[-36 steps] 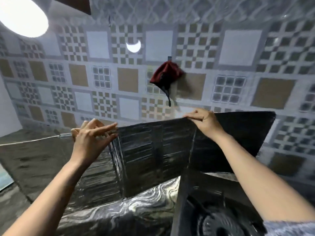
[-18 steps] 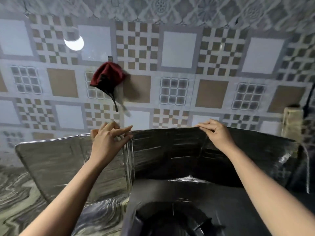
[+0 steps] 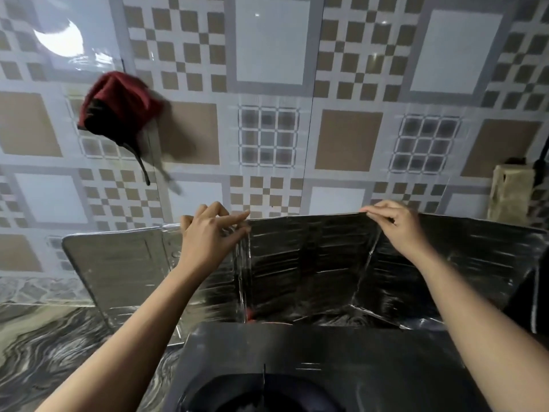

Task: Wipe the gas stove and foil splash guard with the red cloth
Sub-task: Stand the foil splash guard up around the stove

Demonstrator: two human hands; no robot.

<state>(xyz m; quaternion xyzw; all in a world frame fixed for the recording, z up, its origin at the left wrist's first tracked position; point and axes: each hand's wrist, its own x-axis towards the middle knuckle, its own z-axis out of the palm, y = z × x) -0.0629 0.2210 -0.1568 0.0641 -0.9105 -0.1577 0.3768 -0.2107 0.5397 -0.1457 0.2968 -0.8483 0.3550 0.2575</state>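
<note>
foil splash guard (image 3: 309,263) now centred.

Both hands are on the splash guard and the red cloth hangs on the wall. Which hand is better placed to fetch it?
Left, probably. The red cloth hangs up and left of the left hand; the right hand pinches the foil splash guard further right and would have to cross over.
</note>
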